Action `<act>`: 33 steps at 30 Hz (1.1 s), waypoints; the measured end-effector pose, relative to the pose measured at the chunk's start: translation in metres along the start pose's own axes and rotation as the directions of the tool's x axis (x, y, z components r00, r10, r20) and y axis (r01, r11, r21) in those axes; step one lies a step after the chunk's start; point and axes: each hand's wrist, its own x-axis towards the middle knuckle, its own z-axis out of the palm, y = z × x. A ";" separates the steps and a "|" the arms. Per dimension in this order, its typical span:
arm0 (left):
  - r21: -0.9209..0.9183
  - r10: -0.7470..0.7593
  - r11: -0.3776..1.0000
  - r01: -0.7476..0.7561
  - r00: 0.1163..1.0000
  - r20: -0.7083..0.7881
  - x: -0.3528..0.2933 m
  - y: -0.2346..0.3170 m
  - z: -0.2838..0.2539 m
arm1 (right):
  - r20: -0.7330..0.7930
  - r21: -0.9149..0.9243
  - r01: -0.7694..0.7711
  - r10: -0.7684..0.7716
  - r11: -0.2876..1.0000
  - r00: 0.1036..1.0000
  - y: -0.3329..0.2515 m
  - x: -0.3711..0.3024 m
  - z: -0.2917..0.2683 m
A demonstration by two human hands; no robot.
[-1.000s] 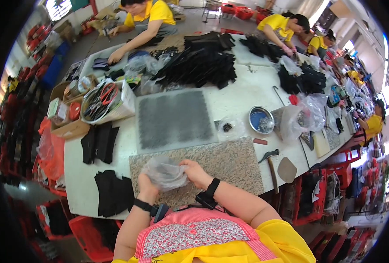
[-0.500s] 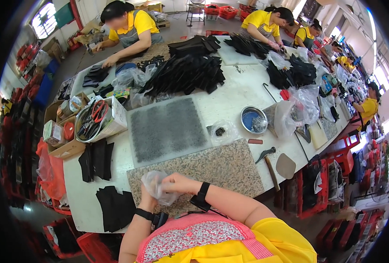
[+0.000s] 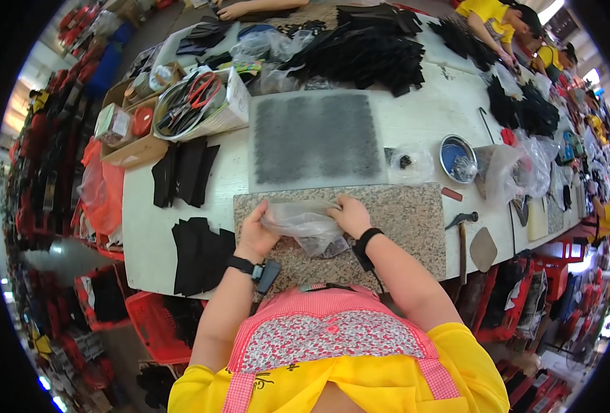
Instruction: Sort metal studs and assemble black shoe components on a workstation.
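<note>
Above a speckled granite slab point(image 3: 415, 234), a clear plastic bag point(image 3: 301, 220) is stretched sideways between my two hands. My left hand point(image 3: 257, 230) pinches the bag's left edge, thumb and fingers closed. At the opposite edge, my right hand point(image 3: 351, 216) grips the plastic with bent fingers. The bag's lower part sags toward the slab and looks to have something small in it, which I cannot make out. Black cut pieces point(image 3: 201, 255) lie on the table left of my left hand.
Beyond the slab lies a grey-black pad point(image 3: 315, 138). A tub of scissors and tools point(image 3: 193, 103) stands at the left beside a cardboard box point(image 3: 136, 155). To the right are a metal bowl point(image 3: 457, 158) and a hammer point(image 3: 462, 241). Black pieces are heaped point(image 3: 367, 48) at the back.
My hands have moved apart, and the bunched bag is now spread between them. The whole view has shifted, so the table appears higher and further right.
</note>
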 end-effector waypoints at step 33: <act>0.616 0.143 -0.784 -0.074 0.945 0.294 -0.070 -0.046 0.027 | -0.293 -0.010 0.589 -0.566 0.808 0.771 -0.031 -0.022 -0.013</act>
